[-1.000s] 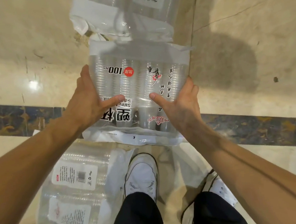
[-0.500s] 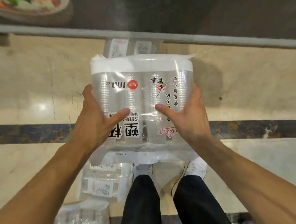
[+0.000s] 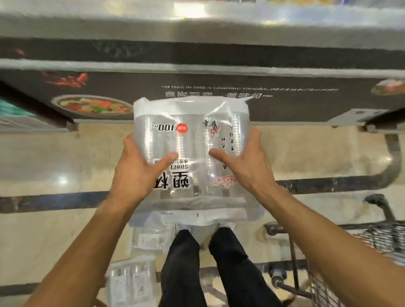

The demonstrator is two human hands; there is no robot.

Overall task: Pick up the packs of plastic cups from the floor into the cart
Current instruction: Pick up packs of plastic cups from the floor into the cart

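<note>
A clear pack of plastic cups [image 3: 193,134] with red and black print is held up in front of me at chest height. My left hand [image 3: 137,167] grips its left side and my right hand [image 3: 243,162] grips its right side, thumbs pressed on the front. Two more packs of cups lie on the floor by my feet: one [image 3: 150,241] just left of my shoes and another [image 3: 131,287] further to the lower left. The wire cart [image 3: 382,239] stands at the lower right, its basket partly cut off by the frame.
A freezer cabinet with a dark food-picture front [image 3: 288,97] and metal rail runs across the top. The beige tiled floor has a dark stripe [image 3: 56,202]. My legs in black trousers [image 3: 205,273] stand between the floor packs and the cart.
I have straightened up: the held pack rose away from the floor, the floor packs look smaller and lower, and the freezer front and the cart came into view.
</note>
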